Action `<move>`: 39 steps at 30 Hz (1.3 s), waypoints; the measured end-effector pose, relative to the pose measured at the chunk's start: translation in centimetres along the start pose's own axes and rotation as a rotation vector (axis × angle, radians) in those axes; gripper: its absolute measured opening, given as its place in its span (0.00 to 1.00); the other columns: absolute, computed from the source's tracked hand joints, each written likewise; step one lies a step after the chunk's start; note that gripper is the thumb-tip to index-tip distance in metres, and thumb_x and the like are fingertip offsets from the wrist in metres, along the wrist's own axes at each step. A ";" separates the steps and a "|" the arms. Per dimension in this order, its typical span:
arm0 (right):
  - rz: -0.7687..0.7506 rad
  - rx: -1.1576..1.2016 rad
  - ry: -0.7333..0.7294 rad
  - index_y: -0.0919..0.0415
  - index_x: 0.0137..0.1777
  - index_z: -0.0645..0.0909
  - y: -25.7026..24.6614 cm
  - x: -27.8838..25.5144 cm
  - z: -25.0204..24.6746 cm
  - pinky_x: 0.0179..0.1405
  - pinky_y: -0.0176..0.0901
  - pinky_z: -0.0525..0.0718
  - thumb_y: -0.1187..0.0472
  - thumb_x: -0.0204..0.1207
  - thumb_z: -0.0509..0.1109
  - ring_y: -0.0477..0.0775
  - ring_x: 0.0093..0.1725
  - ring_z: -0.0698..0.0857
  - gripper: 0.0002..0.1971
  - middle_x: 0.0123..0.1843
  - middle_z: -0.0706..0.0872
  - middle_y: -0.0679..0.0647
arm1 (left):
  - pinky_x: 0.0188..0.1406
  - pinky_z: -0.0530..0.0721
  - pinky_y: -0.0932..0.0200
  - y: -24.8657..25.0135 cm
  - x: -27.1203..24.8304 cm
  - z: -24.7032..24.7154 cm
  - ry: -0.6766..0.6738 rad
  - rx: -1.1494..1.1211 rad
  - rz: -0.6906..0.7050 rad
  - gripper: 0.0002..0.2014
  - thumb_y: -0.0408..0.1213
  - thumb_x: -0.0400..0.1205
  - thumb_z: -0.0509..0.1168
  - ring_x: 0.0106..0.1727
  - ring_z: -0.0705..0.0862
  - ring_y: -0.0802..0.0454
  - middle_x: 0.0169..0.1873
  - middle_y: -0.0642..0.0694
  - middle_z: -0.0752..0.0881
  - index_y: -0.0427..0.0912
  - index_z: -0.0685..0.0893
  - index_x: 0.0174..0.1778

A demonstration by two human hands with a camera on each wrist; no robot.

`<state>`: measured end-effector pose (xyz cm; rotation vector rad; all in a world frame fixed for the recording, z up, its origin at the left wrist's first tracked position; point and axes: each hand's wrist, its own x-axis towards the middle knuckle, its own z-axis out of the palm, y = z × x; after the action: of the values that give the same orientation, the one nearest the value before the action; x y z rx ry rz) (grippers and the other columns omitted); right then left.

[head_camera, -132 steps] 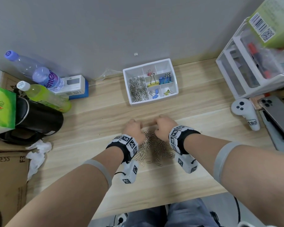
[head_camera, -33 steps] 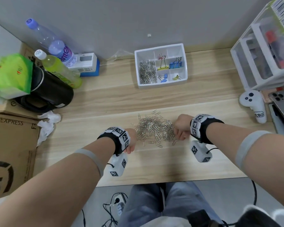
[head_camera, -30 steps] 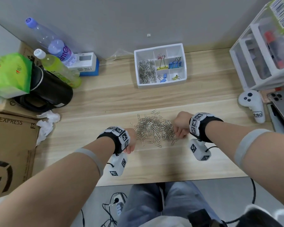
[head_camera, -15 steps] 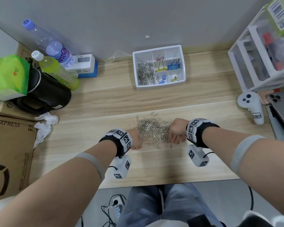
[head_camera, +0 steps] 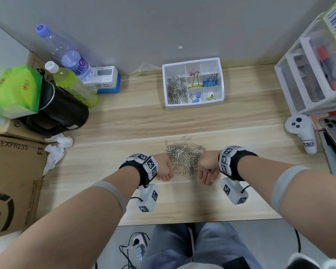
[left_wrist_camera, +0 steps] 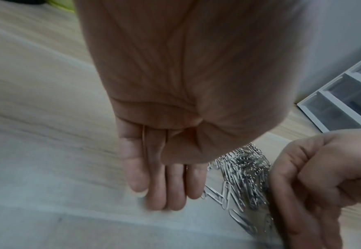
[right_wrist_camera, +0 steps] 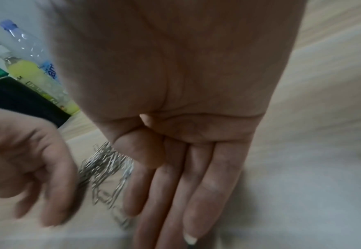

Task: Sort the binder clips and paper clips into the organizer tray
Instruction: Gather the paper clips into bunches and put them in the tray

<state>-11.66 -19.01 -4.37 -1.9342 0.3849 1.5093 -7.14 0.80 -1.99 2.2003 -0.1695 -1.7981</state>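
Note:
A loose pile of silver paper clips [head_camera: 183,156] lies on the wooden desk near its front edge. My left hand [head_camera: 164,167] stands on edge against the pile's left side, and my right hand [head_camera: 207,169] against its right side. In the left wrist view the left hand [left_wrist_camera: 166,185] has straight fingers touching the desk beside the pile [left_wrist_camera: 243,176]. The right hand [right_wrist_camera: 185,176] also points straight fingers down next to the clips [right_wrist_camera: 104,166]. Neither hand holds anything. The white organizer tray [head_camera: 194,106] stands at the back with paper clips [head_camera: 177,90] and coloured binder clips [head_camera: 210,82] in separate compartments.
Two bottles [head_camera: 74,86], a black jug [head_camera: 62,113], a green pack and cardboard boxes [head_camera: 14,171] crowd the left. Crumpled tissue [head_camera: 56,148] lies beside them. A white drawer unit [head_camera: 314,78], a white controller [head_camera: 303,133] and a phone stand on the right.
Both hands have slid inward toward each other along the desk. The pile of paper clips between them is now narrower and more heaped.

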 end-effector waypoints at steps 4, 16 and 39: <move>-0.067 0.079 0.001 0.69 0.50 0.86 -1.0 0.7 1.6 0.30 0.37 0.89 0.69 0.76 0.68 0.53 0.34 0.91 0.07 0.39 0.91 0.59 | 0.41 0.83 0.61 0.8 0.5 1.0 0.038 -0.097 0.114 0.19 0.16 0.77 0.55 0.45 0.88 0.49 0.49 0.36 0.90 0.31 0.88 0.56; -0.235 -0.154 0.494 0.56 0.57 0.80 -0.1 -1.2 -4.2 0.46 0.47 0.87 0.60 0.62 0.80 0.57 0.48 0.86 0.23 0.56 0.85 0.56 | 0.29 0.79 0.63 0.2 -1.1 -2.5 0.458 0.071 0.045 0.07 0.28 0.74 0.70 0.34 0.81 0.53 0.38 0.49 0.83 0.42 0.86 0.46; -0.391 -0.416 0.581 0.53 0.78 0.62 -0.5 0.3 -2.5 0.69 0.51 0.79 0.55 0.47 0.87 0.59 0.68 0.71 0.57 0.68 0.66 0.56 | 0.41 0.82 0.56 0.3 0.6 -0.9 0.532 0.341 -0.037 0.36 0.35 0.67 0.81 0.43 0.83 0.48 0.44 0.44 0.82 0.37 0.63 0.60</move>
<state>-9.40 -20.25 -4.16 -2.5851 -0.0844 0.7994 -6.14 0.50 -2.28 2.8490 -0.3373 -1.2024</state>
